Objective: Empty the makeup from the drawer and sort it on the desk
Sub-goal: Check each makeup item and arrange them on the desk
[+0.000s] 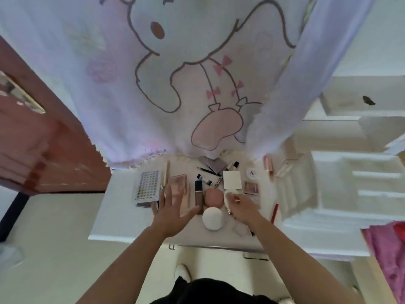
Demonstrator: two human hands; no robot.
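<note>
Makeup lies spread over the white desk (114,220). My left hand (175,207) hovers with fingers spread over a pink palette (178,183) and a thin pink stick (188,195). My right hand (242,207) grips a white puff-like item (230,194) beside a round pink puff (213,197). A white round puff (212,217) sits just in front of it. A dark foundation tube (198,194) stands between the two hands. A sticker sheet (147,184) lies at the left.
A white square box (232,179), a small white jar (251,172), a pink compact (251,187), little bottles (203,179) and pencils fill the desk's back. A cartoon curtain (175,73) hangs behind. White shelves (350,183) stand right; a red pencil (274,212) lies near the right edge.
</note>
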